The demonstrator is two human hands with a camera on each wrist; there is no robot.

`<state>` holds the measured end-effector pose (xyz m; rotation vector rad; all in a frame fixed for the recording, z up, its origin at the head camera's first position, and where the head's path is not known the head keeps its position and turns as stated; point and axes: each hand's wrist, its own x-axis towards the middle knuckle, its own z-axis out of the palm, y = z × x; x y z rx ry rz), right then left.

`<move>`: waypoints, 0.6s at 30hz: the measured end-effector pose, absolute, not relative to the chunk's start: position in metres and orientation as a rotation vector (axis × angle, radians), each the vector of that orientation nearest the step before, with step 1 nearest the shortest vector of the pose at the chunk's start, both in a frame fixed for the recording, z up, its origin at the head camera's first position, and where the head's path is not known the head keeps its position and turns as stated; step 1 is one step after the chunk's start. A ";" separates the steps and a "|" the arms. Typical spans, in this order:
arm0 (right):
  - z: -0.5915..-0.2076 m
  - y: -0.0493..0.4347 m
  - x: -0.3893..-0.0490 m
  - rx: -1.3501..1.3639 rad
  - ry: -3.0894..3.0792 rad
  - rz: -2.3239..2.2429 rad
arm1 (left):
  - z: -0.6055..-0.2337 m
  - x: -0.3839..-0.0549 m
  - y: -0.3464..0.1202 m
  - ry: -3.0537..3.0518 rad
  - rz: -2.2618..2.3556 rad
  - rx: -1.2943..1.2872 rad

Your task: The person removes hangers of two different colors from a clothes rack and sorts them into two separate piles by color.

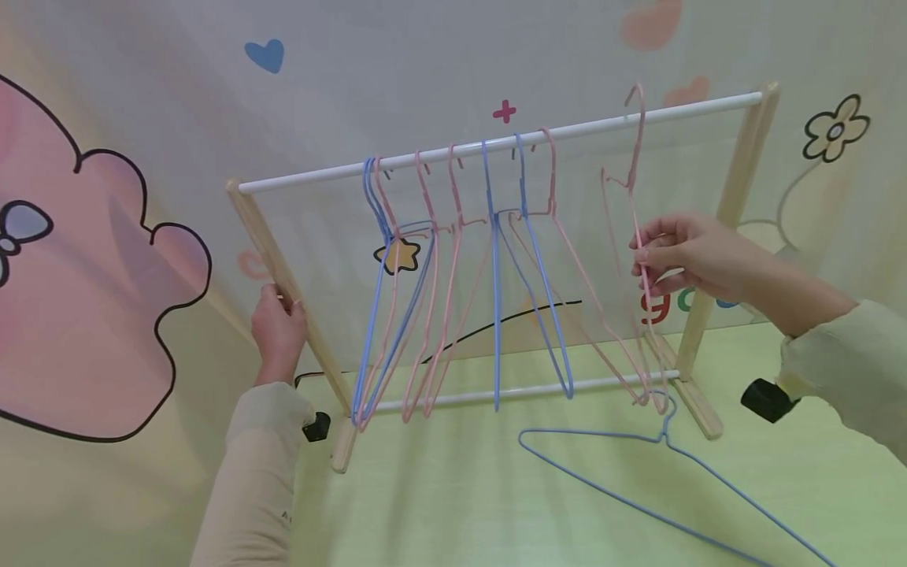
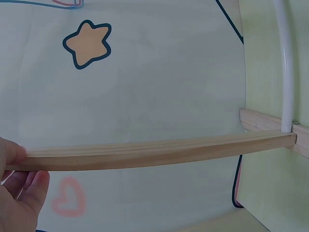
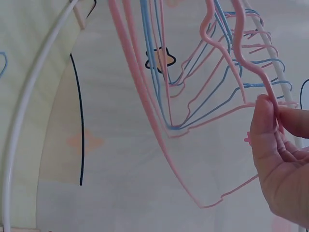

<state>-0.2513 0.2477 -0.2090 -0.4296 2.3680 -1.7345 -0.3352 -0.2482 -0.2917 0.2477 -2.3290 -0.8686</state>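
My right hand [image 1: 697,256] pinches the side of a pink hanger [image 1: 633,169] between thumb and fingers. Its hook rises above the white top rod [image 1: 305,177] near the rack's right end and overlaps the rod in the head view. Up close in the right wrist view, the thumb and a finger meet on the pink wire [image 3: 251,67]. On the other side, my left hand [image 1: 279,327] grips the wooden left post [image 1: 312,332] of the rack, thumb on one face and fingers on the other. Several pink and blue hangers [image 1: 496,315] hang from the rod between the hands.
A blue hanger [image 1: 595,432] lies flat on the pale green surface [image 1: 425,504] in front of the rack. Wooden feet [image 1: 697,409] and a lower white rod [image 1: 453,398] form the rack's base. Behind stands a wall covering with printed cartoon shapes [image 1: 265,55].
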 end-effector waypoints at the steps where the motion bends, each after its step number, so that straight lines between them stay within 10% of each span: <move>1: -0.211 0.252 -0.250 -0.446 2.383 -1.702 | -0.291 -0.335 -0.248 -2.329 -0.871 0.246; 18: -0.258 0.307 -0.231 -0.417 2.457 -1.350 | -0.290 -0.332 -0.246 -2.331 -0.858 0.245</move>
